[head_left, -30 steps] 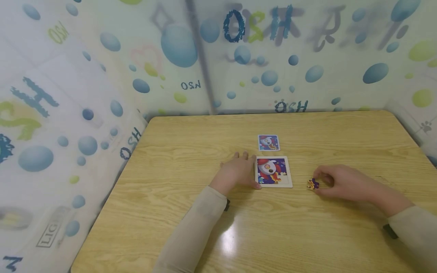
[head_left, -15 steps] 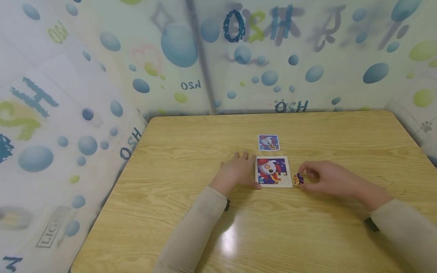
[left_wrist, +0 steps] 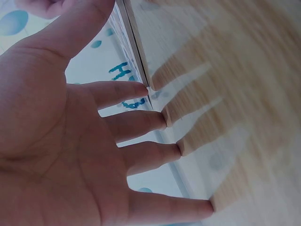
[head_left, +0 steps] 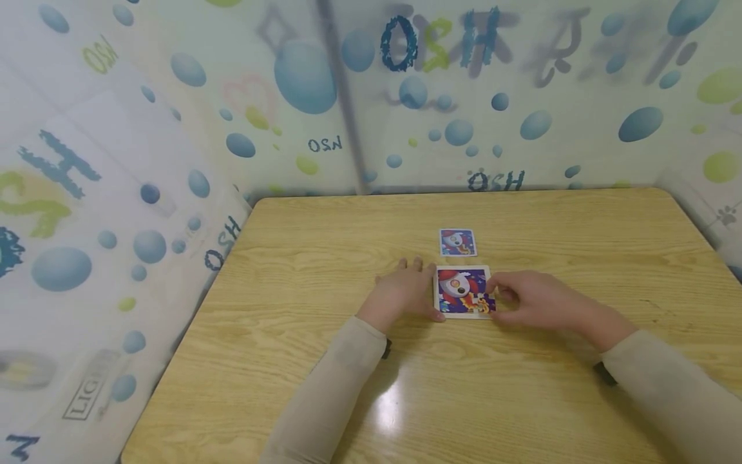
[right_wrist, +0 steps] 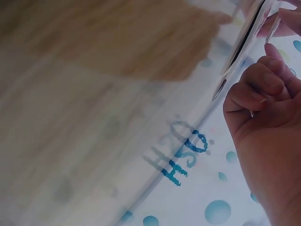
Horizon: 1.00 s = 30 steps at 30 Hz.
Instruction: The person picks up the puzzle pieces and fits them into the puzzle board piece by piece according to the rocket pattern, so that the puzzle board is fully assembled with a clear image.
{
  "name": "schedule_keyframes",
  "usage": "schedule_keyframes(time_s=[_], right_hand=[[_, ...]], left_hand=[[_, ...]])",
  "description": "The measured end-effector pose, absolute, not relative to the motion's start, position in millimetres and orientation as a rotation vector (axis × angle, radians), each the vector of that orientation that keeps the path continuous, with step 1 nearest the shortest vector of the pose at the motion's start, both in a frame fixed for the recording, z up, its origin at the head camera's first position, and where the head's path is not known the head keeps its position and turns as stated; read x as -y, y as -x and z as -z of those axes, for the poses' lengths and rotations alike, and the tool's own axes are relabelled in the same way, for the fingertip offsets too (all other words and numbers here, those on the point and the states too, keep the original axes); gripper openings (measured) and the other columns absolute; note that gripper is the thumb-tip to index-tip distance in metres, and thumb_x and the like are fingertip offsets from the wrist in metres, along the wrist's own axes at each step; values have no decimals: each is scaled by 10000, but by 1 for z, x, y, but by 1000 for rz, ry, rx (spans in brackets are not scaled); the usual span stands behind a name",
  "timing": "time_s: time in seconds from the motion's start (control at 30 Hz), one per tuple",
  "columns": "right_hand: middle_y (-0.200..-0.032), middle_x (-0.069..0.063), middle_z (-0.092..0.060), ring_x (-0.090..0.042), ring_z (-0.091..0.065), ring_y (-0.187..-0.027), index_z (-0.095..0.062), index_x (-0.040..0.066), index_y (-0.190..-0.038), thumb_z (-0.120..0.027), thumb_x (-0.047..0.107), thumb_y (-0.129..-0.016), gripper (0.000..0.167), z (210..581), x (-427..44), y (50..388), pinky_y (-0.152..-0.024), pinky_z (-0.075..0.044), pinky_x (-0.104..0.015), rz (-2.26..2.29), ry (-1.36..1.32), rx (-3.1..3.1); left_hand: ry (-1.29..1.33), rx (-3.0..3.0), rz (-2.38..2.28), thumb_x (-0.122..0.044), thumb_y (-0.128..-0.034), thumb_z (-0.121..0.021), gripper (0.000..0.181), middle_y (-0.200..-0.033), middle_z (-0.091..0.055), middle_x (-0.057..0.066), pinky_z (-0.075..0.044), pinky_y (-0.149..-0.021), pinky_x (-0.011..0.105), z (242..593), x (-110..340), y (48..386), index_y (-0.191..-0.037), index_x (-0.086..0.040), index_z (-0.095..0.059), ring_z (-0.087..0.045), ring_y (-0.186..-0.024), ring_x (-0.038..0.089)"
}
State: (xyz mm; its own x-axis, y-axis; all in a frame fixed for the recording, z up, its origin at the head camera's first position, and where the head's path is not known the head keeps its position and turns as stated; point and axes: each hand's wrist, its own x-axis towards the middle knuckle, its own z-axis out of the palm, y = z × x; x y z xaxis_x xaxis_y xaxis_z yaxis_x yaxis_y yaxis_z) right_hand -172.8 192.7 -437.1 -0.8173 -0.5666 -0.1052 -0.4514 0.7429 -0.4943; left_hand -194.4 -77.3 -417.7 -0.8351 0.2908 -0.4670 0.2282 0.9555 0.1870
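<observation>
A square jigsaw puzzle [head_left: 456,282] in a pale frame lies flat on the table, its picture a white round head with red, over purple. My left hand [head_left: 406,291] rests at the puzzle's left edge. In the left wrist view that hand [left_wrist: 61,141] has its fingers straight and spread, tips on the tabletop. Between thumb and forefinger my right hand [head_left: 542,301] pinches a purple and yellow puzzle piece [head_left: 484,304] over the lower right corner of the puzzle. The right wrist view catches the piece [right_wrist: 273,29] edge-on, slightly above the board; whether it touches is unclear.
Behind the puzzle lies a small card [head_left: 458,243] with the same picture. The wooden table [head_left: 324,238] meets a wall [head_left: 371,116] with blue and green bubbles at the back and left.
My right hand has moved left, carrying the puzzle piece from the bare table on the right to above the puzzle's lower right corner. The left hand has stayed in place.
</observation>
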Motion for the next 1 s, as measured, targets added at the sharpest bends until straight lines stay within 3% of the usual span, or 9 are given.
schedule_keyframes(time_s=[1.0], right_hand=[[-789, 56, -524, -94, -463, -704, -692, 212, -1193, -796, 404, -938, 335, 438, -183, 180, -617, -357, -250, 635, 749, -2635]], left_hand=[[-371, -2607, -136, -643, -830, -836, 1130, -1813, -137, 81, -245, -1197, 843, 415, 76, 192, -1714, -273, -237, -110, -1679, 390]])
